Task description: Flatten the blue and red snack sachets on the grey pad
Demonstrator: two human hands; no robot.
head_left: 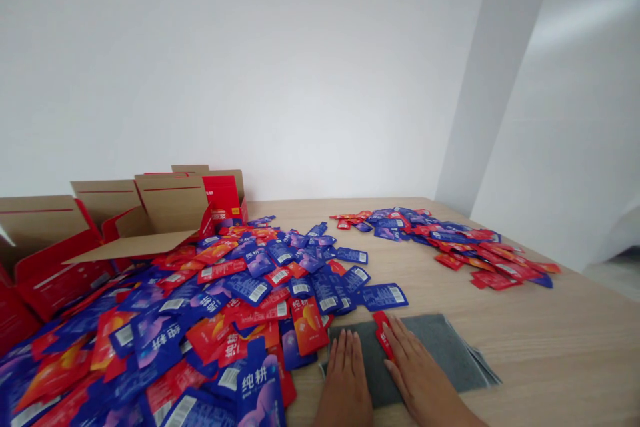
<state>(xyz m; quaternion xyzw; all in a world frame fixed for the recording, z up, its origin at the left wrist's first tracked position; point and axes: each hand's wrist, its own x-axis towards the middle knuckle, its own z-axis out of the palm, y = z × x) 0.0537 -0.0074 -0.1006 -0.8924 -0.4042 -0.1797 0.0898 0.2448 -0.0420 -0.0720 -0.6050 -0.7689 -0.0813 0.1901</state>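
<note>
A stack of thin dark grey sheets, its edges layered at the right side, lies on the table in front of me; whether they are cloth or bags I cannot tell. My left hand rests flat on the left part of the stack, fingers stretched out side by side. Under the fingers of my right hand lies a red sachet, partly covered. That hand is also flat with its fingers extended. Just left of my left hand, a red sachet with orange fruit sits at the edge of a large heap.
The heap of blue and red sachets spreads across the left of the wooden table. Behind it stand open red cardboard boxes, flaps up. A second sachet pile lies at the back right. A white wall is behind.
</note>
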